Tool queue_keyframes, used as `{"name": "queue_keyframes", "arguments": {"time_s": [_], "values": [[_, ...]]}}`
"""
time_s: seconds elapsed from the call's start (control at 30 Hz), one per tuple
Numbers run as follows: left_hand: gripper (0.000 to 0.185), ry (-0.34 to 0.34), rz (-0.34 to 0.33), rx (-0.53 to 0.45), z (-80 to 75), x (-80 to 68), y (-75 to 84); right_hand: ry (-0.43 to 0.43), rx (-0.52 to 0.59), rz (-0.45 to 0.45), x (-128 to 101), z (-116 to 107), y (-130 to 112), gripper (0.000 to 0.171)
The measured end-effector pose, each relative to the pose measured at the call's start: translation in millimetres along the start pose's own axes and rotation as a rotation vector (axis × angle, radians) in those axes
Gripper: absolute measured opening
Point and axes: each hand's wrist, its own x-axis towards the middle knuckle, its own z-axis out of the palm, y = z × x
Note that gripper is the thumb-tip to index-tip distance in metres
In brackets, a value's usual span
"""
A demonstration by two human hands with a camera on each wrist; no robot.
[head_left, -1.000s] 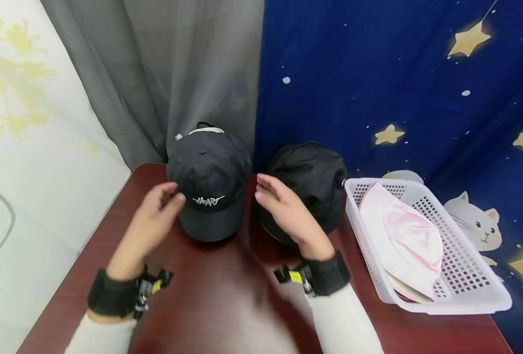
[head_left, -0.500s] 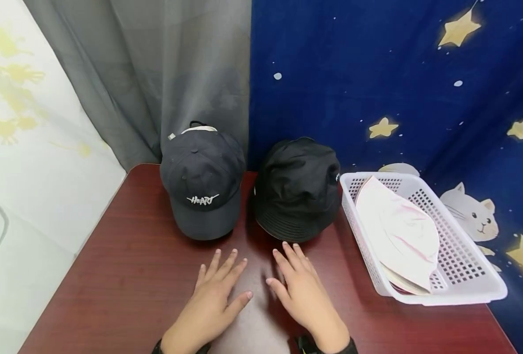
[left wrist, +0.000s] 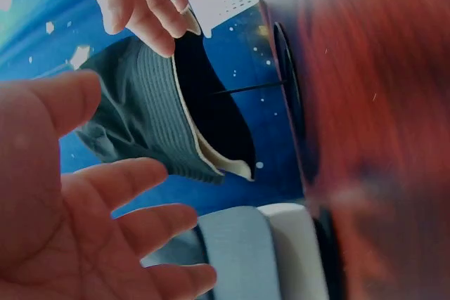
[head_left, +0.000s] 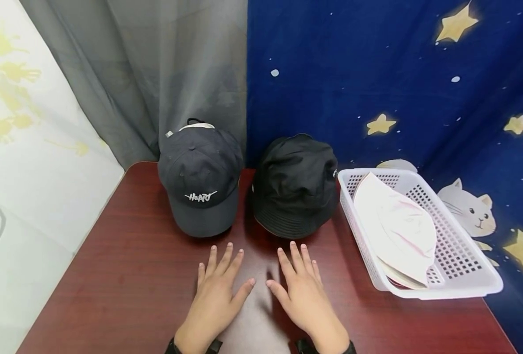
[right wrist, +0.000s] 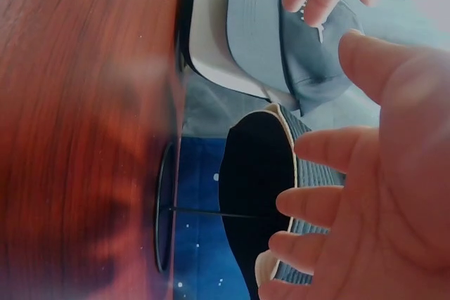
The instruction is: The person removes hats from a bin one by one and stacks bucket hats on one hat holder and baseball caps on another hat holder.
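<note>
Both my hands lie flat, palms down, on the dark red table near its front edge, fingers straight and spread, holding nothing. My left hand is a little in front of a navy baseball cap with "HEART" stitched on it. Just short of the brim of a black bucket hat rests my right hand. In the left wrist view my left hand fills the lower left, with the bucket hat beyond. The right wrist view shows my right hand beside the bucket hat and the cap.
A white plastic basket stands at the table's right side with a pale pink hat lying in it. A grey curtain and a blue starry cloth hang right behind the hats.
Both hands have drawn back from the two hats toward the table's front edge and laid themselves flat. The hats and the basket have stayed in place.
</note>
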Motion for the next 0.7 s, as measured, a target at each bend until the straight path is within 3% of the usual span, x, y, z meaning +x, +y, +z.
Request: {"name": "queue_keyframes", "arguments": {"time_s": [0.17,0.33,0.43,0.5,0.6,0.7], "values": [[0.056,0.013,0.008,-0.048,6.5,-4.2,2.5,0.007,0.009,-0.031,-7.6,-5.5,1.7,0.064],[0.053,0.007,0.098,-0.103,7.6,-3.2,12.8,0.072,-0.022,-0.146,-14.1,-34.0,14.4,0.066],[0.053,-0.017,0.198,-0.140,5.2,1.3,24.0,0.168,-0.033,-0.222,-12.8,-64.9,33.3,0.067],[0.053,-0.048,0.272,-0.163,2.5,5.3,32.9,0.223,-0.034,-0.222,-9.4,-90.6,49.7,0.068],[0.053,-0.079,0.406,-0.167,0.0,14.0,49.0,0.277,-0.045,-0.177,2.1,-129.7,82.8,0.068],[0.053,-0.110,0.564,-0.101,0.0,27.0,68.8,0.241,-0.060,-0.084,21.9,-165.2,124.6,0.066]]}}
